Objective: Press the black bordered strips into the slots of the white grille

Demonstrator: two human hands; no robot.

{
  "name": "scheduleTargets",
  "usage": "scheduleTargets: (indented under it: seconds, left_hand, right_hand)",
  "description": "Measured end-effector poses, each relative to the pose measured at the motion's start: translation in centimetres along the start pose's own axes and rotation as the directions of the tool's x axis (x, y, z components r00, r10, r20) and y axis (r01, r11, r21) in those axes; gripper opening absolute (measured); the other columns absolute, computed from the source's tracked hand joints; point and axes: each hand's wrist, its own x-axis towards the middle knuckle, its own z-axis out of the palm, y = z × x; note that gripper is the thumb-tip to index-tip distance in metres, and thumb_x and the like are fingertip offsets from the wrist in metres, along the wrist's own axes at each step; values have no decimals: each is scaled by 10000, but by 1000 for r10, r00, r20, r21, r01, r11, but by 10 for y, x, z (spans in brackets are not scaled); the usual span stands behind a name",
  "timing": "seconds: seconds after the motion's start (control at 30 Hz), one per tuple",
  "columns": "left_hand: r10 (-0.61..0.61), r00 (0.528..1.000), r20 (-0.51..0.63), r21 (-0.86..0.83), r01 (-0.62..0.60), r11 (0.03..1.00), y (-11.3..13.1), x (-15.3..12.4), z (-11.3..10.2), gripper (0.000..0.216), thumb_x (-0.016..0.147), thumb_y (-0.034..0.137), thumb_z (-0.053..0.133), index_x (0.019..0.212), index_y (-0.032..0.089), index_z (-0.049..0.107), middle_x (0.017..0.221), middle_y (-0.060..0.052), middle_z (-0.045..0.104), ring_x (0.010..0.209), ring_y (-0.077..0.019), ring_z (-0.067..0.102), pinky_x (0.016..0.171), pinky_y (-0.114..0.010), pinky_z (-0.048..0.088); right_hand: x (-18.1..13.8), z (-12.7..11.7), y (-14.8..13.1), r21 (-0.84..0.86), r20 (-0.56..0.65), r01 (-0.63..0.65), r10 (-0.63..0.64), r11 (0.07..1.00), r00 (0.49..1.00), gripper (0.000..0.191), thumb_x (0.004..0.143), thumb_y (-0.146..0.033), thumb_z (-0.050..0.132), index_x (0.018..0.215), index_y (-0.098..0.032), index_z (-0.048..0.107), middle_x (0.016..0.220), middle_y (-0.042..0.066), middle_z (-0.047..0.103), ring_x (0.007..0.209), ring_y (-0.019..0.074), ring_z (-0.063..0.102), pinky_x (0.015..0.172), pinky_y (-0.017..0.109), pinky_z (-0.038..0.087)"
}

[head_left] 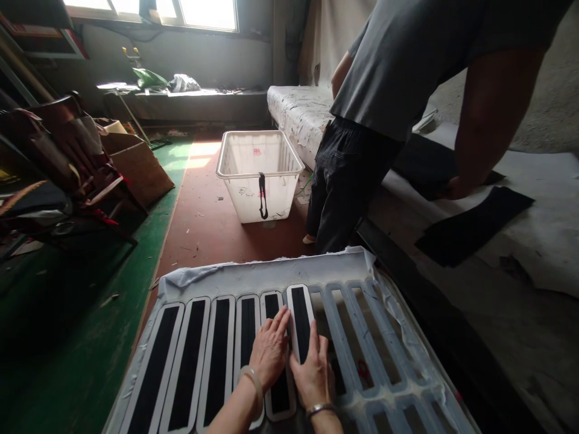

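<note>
A grey-white slotted rack (pixel 253 272) lies in front of me, holding several long white frames with black strip centres, such as the leftmost frame (pixel 152 367). My left hand (pixel 270 349) lies over the fifth frame (pixel 272 301), fingers stretched out and pressed close together. Its fingertips touch the left edge of the sixth frame (pixel 300 310). My right hand (pixel 313 375) grips that sixth frame from its right side, thumb on the near left and fingers along the right edge. The sixth frame sits slightly higher than its neighbours. Bare slots (pixel 357 337) show to the right.
A white plastic tub (pixel 260 193) with a black strap stands on the red floor beyond the rack. At right, a co-worker (pixel 384 90) bends over a long covered table (pixel 552 229) with black fabric pieces (pixel 474 226). Chairs (pixel 67 157) and cardboard (pixel 136 169) stand left.
</note>
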Motion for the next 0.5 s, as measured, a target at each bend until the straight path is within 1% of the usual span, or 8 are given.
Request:
scheduleTargets:
  seconds: [0.13,0.23,0.37,0.5]
  left_hand:
    - [17,1000,-19,36,-16,999,-2,2,2,590,867,86,370,1444,198,320,1507,-52,341,1133,-223,529,974,-394,463]
    - [29,999,-30,63,-27,998,-4,3,5,583,869,94,377,1442,189,323,1499,-51,357,1136,-226,527,975,-398,467]
    - [42,999,-31,76,-40,996,-6,6,9,583,858,91,390,1431,187,345,1494,-47,366,1146,-231,517,983,-404,459]
    - [58,998,-31,94,-55,994,-8,8,11,560,863,121,409,1419,181,370,1499,-54,356,1128,-245,513,972,-413,454]
  right_hand:
    - [-1,4,6,19,42,37,-38,999,998,639,918,-296,470,1461,-213,144,1167,109,438,928,271,638,739,372,517]
    - [-1,3,7,-20,74,34,-33,999,997,638,916,-290,467,1462,-189,151,1186,120,440,888,261,641,719,373,513]
    - [0,-4,3,-152,132,43,-23,987,991,629,933,-312,431,1479,-141,168,1180,149,452,871,277,623,684,399,513]
    - [0,-13,-5,-292,116,71,-38,954,993,590,931,-278,458,1466,-127,262,1160,162,477,1000,302,555,768,424,503]
